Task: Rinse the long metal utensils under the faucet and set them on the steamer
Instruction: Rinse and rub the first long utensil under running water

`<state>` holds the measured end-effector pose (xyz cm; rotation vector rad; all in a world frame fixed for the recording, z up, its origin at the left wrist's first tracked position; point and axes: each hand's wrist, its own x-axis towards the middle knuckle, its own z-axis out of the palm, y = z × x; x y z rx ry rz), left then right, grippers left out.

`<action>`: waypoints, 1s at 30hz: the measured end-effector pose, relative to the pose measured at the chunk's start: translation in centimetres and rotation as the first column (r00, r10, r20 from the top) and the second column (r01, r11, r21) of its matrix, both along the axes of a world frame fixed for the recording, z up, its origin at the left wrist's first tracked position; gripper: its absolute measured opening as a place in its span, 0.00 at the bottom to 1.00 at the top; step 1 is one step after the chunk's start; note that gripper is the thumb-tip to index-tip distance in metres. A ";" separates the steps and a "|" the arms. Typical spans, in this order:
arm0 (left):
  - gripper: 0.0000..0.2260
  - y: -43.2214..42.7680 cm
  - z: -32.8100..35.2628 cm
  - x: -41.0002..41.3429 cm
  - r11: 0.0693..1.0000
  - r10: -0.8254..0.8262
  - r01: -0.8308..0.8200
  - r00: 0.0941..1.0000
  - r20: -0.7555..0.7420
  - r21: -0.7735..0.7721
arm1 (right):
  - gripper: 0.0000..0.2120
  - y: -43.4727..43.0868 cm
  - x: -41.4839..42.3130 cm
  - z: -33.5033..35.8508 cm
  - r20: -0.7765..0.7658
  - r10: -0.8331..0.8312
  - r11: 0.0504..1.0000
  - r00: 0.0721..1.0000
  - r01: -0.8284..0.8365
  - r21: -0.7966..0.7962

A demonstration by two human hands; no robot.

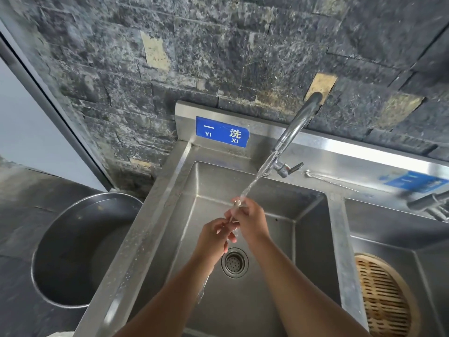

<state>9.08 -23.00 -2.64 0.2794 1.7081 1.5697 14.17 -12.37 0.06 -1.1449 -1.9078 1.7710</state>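
Observation:
Water runs from the faucet [295, 128] in a slanted stream onto a thin long metal utensil [235, 210] held over the left sink basin [308, 239]. My right hand [250, 221] grips the utensil near its top end, right under the stream. My left hand [215, 235] pinches its lower part with curled fingers, just above the drain [234, 262]. Most of the utensil is hidden by my fingers and the water. The round bamboo steamer [384, 297] lies in the right basin, at the frame's lower right.
A large dark metal pot [73, 251] stands on the floor left of the sink. A blue sign [222, 134] is fixed to the steel backsplash. A second tap handle [427, 203] juts in at the right. A dark stone wall rises behind.

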 end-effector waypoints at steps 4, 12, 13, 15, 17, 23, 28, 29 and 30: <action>0.10 0.4 0.2 0.0 1.000 0.020 -0.020 1.000 0.001 0.021 | 0.10 0.7 -0.6 0.8 0.001 -0.007 1.000 1.000 0.007 -0.003; 0.08 0.6 0.7 -0.1 0.997 0.068 -0.069 0.998 0.018 0.035 | 0.12 0.8 -1.1 1.9 -0.061 -0.045 0.995 0.997 0.039 -0.091; 0.09 0.6 0.7 0.0 0.997 0.067 -0.068 0.997 0.023 0.035 | 0.11 0.7 -1.0 1.9 -0.068 -0.038 0.995 0.997 0.031 -0.097; 0.11 0.6 0.7 0.2 0.997 0.066 -0.068 0.997 0.047 0.040 | 0.05 0.6 -0.7 1.6 -0.078 -0.005 0.997 0.997 -0.001 -0.074; 0.12 0.8 0.6 0.4 0.996 0.075 -0.079 0.995 0.070 0.044 | 0.11 0.5 -0.4 1.4 -0.086 0.020 0.997 0.996 -0.026 -0.074; 0.10 1.1 0.4 1.1 0.996 0.092 -0.092 0.992 0.092 -0.009 | 0.14 0.8 0.2 0.9 -0.092 0.043 0.996 0.995 -0.050 -0.073; 0.11 0.8 0.6 1.0 0.992 0.115 -0.123 0.967 0.227 0.025 | 0.07 1.2 -0.3 0.9 -0.085 0.030 0.996 0.996 -0.037 -0.078; 0.11 0.7 0.7 0.9 0.990 0.123 -0.135 0.961 0.248 0.035 | 0.08 1.2 -0.5 1.0 -0.085 0.024 0.996 0.996 -0.031 -0.086; 0.11 0.7 0.8 0.8 0.989 0.125 -0.142 0.957 0.261 0.046 | 0.09 1.2 -0.7 1.0 -0.087 0.016 0.995 0.996 -0.025 -0.094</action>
